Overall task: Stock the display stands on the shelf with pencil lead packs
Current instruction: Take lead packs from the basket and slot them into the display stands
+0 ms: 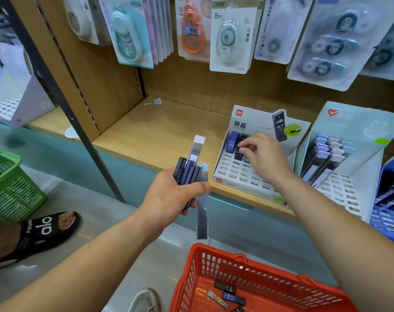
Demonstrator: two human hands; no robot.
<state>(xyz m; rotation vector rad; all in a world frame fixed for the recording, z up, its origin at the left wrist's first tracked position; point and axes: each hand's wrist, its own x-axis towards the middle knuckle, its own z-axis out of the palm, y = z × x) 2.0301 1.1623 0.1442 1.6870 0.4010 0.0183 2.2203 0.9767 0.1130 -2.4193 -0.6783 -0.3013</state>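
My left hand [172, 194] grips a bundle of pencil lead packs [192, 170], dark blue, black and clear, held upright in front of the shelf edge. My right hand [264, 157] reaches into the grey slotted display stand [238, 174] on the wooden shelf, its fingertips pinching a black HB 0.7 pack [239, 154] standing in a back slot. A blue pack [232, 144] stands beside it. To the right, a second pale stand [340, 188] holds several packs with lilac caps. A few loose packs [231, 293] lie in the red basket [214, 266] below.
Correction tape cards [233, 37] hang above the shelf. A green basket [9, 185] stands on the floor at left beside a foot in a black sandal [42, 230]. A blue stand [389, 212] sits at the far right. Bare wooden shelf [160, 131] lies left of the stands.
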